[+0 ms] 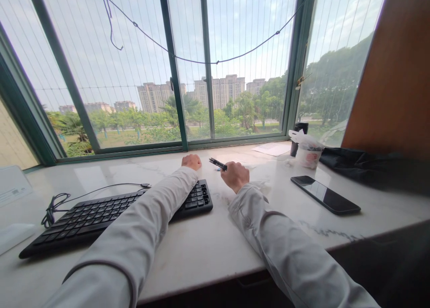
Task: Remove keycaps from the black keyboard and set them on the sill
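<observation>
Gripping a black stick [215, 162], the right hand [235, 177] has its fingers folded tight around one end, while the other end juts out above the desk [201, 254] toward the left hand. The part inside the fist is hidden (what kind of stick it is, I cannot tell). A bit of blue shows just beside it, too small to name.

The left hand [191, 162] is beyond the right end of the keyboard [101, 211], its back toward the camera and its fingers curled out of sight; how far that grip is closed, or whether it has hold of anything, I cannot tell. The left sleeve [144, 227] crosses the keyboard and hides its middle, and the key legends are too small to read. A cable [50, 209] lies bunched behind the keyboard's left end.

At the far left, a white box [14, 182], cut off by the edge, bears lines of print and a small dark code (all too blurred to read). A white thing [15, 236] below it is cut off too.

On the right, a phone [325, 194] lies with its dark, glossy screen up. Behind it, a cup [307, 158] in clear plastic carries a reddish mark, illegible. It partly hides a black bottle [294, 148], near a sheet of paper [273, 149] whose faint marks cannot be read.
</observation>
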A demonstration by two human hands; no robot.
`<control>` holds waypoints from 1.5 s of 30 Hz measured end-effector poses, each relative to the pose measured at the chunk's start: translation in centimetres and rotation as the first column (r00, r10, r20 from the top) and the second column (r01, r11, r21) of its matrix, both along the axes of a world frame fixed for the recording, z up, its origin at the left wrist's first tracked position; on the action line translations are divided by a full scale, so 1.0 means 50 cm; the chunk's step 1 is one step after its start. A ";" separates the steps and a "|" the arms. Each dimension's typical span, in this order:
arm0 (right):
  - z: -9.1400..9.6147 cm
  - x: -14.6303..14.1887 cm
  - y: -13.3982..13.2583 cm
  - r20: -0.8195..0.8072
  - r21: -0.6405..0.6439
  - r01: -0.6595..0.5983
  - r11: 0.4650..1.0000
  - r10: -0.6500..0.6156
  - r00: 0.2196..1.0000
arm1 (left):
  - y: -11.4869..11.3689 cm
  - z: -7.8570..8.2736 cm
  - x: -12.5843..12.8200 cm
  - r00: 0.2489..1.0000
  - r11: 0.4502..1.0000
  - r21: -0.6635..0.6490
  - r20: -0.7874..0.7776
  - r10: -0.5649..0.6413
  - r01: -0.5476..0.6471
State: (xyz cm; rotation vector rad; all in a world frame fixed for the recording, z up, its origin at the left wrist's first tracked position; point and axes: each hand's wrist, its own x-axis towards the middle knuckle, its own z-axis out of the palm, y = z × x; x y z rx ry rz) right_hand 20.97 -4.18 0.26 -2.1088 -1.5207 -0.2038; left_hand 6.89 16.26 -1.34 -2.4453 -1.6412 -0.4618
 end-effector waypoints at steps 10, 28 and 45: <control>-0.003 0.000 0.002 0.004 0.009 0.004 1.000 -0.004 1.000 | -0.009 -0.001 0.011 1.000 1.000 0.015 -0.022 0.011 -0.011; -0.002 -0.003 0.000 0.029 0.010 -0.007 1.000 0.007 1.000 | -0.150 0.087 -0.051 0.991 0.991 0.075 0.070 -0.114 0.109; -0.008 -0.002 -0.001 -0.065 0.049 -0.035 0.998 0.038 0.997 | -0.357 0.052 -0.173 0.994 0.993 0.043 0.001 -0.113 0.113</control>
